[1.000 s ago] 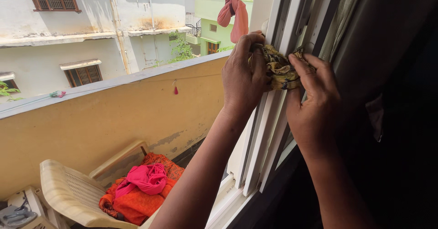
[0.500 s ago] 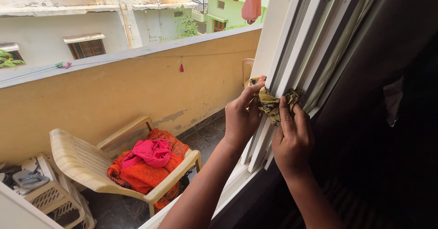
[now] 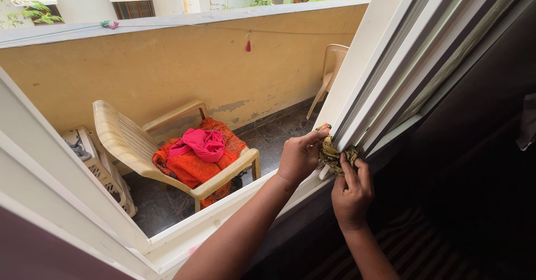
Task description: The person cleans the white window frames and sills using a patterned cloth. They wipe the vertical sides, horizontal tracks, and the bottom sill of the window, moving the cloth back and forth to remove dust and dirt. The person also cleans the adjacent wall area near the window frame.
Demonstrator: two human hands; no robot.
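A crumpled yellow-green rag (image 3: 334, 156) is pressed against the bottom of the white window frame (image 3: 373, 84), where the upright tracks meet the sill. My left hand (image 3: 300, 156) grips the rag from the left, fingers curled over it. From below, my right hand (image 3: 352, 192) holds the same rag, fingertips pushing it into the track. Most of the rag is hidden by my fingers.
Outside is a balcony with a yellow parapet wall (image 3: 184, 68). A cream plastic chair (image 3: 139, 146) holds orange and pink clothes (image 3: 202, 152). A second chair (image 3: 334, 62) stands by the wall. A white plastic basket (image 3: 92, 163) is at left. Dark interior lies at right.
Both hands have slid the rag down the window frame tracks, from high on the frame to its bottom corner at the sill. The view has tilted down with them.
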